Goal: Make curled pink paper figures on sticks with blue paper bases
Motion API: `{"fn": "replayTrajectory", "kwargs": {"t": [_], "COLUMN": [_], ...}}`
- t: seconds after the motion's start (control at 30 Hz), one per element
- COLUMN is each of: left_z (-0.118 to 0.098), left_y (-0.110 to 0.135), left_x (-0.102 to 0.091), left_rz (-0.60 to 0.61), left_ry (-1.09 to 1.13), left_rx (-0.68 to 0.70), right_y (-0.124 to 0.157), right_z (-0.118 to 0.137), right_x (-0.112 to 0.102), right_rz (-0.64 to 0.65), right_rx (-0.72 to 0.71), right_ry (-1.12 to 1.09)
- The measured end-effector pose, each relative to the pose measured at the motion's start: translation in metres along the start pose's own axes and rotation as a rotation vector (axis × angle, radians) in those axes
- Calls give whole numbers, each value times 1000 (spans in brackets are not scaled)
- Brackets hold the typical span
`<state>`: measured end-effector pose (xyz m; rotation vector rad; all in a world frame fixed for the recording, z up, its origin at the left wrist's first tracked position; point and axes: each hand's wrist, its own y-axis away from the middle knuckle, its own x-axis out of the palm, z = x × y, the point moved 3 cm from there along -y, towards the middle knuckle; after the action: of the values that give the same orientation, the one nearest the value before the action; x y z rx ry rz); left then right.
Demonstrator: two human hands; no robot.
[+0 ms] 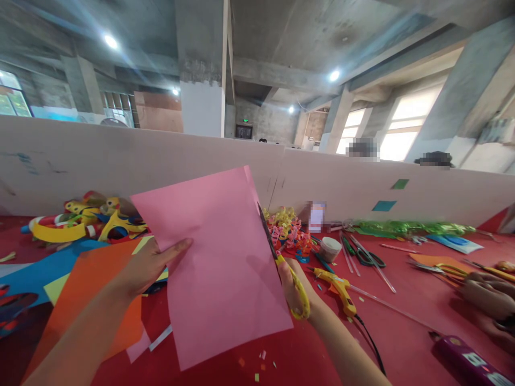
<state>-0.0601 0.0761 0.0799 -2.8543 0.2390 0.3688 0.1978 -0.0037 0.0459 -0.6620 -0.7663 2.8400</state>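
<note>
A large pink sheet of paper (225, 268) is held up above the red table, tilted. My left hand (156, 262) grips its left edge, thumb on the front and the other fingers partly hidden behind. In my right hand (292, 287) are scissors with yellow handles (300, 295). Their dark blades lie along the sheet's upper right edge, where a narrow strip stands partly cut and bent away. Beneath my left forearm lie orange paper (92, 289) and blue paper (28, 273).
A yellow glue gun (340, 289) with a black cord lies right of my right hand. Colourful paper figures (88, 214) are heaped at the left. Another person's hand (488, 295) rests at the far right, near more scissors (446, 269). A white partition (100, 161) stands behind.
</note>
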Motion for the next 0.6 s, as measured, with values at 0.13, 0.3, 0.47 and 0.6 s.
{"fn": "replayTrajectory", "kwargs": {"t": [0.13,0.3,0.47,0.6], "left_z": [2,-3,-1,0], "left_y": [0,1,1,1], "left_x": [-2,-1,0,2], "left_rz": [19,-13,-24,19], "left_ry": [31,50,72,110], "left_rx": [-35,-11,-38,-47], "right_y": [0,0,1,1], "right_z": [1,-1,-4,-9], "right_x": [-1,1,2,2], "right_rz": [-11,-16,-24,22], "right_rx": [-12,26,75,110], "right_ry": [10,7,23,-3]}}
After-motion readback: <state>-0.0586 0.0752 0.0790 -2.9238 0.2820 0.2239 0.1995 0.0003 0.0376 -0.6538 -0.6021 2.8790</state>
